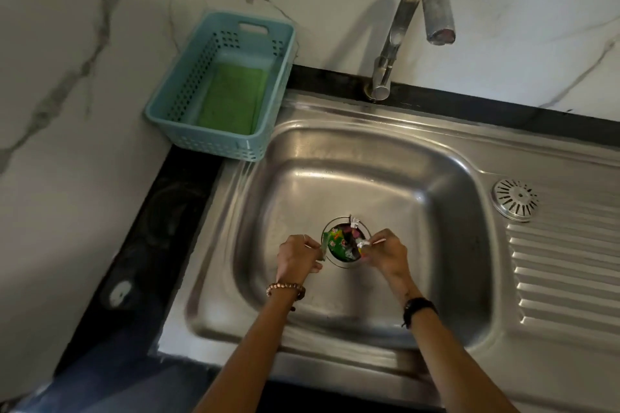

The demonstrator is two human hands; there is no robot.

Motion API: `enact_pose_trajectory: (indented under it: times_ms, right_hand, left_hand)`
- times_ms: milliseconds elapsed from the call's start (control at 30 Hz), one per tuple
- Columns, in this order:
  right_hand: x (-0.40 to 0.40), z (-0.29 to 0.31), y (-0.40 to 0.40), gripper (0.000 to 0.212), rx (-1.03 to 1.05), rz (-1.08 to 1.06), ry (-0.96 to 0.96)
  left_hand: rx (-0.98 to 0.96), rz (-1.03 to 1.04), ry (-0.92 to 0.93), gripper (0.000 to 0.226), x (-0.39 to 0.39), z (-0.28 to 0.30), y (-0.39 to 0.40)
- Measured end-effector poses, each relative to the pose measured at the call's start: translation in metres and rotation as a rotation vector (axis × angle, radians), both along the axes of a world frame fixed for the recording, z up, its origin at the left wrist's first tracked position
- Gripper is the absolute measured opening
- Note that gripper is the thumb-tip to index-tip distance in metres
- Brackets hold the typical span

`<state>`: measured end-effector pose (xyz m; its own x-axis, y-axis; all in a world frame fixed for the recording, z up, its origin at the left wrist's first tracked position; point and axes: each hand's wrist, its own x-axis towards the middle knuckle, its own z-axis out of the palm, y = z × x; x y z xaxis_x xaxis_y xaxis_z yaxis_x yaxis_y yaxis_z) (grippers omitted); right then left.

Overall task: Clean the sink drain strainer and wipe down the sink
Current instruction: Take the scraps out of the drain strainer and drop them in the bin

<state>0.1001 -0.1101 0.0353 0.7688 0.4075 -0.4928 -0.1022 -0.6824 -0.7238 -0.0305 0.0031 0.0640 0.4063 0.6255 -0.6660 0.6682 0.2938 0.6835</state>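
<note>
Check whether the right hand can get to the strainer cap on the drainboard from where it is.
Probably yes. The right hand is at the drain, pinching wrapper scraps; the strainer cap lies uncovered on the drainboard with nothing between. It would need to drop the scraps first.

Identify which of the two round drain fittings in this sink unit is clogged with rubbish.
The drain opening in the basin floor, between both hands, holds colourful scraps; the slotted strainer on the drainboard is bare.

basket [188, 100] teal w/ hole grid, cloth [231, 100] green, sink [369, 157] grey steel, wall [67, 27] white grey-veined marble, counter [161, 228] black
</note>
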Motion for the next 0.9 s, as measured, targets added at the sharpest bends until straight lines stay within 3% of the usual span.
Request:
enact_pose_trajectory:
  times_ms: [167,367,500,633,800,900]
  right_hand:
    - [-0.028,0.066,-0.013,0.024,0.414,-0.283,0.398]
    - [-0.131,0.136,-0.040,0.020,0.597,0.004,0.590]
    - [-0.217,0.148,-0.072,0.022,0.533,0.340,0.628]
    - [-0.301,0.125,-0.098,0.016,0.387,0.624,0.664]
    - [-0.399,0.055,-0.112,0.014,0.114,0.836,0.741]
    - [-0.450,-0.013,-0.122,0.022,-0.060,0.928,0.695]
  left_hand:
    - [-0.016,0.211,-0.219,0.004,-0.028,0.042,-0.025]
    - [0.067,0.439,-0.474,0.016,-0.118,0.101,-0.085]
    - [0.141,0.651,-0.526,0.015,-0.217,0.110,-0.151]
    - [0.133,0.979,-0.448,0.005,-0.312,0.079,-0.214]
    - [0.024,1.225,-0.286,0.002,-0.401,0.014,-0.275]
    - [-0.060,1.303,-0.174,0.005,-0.444,-0.045,-0.298]
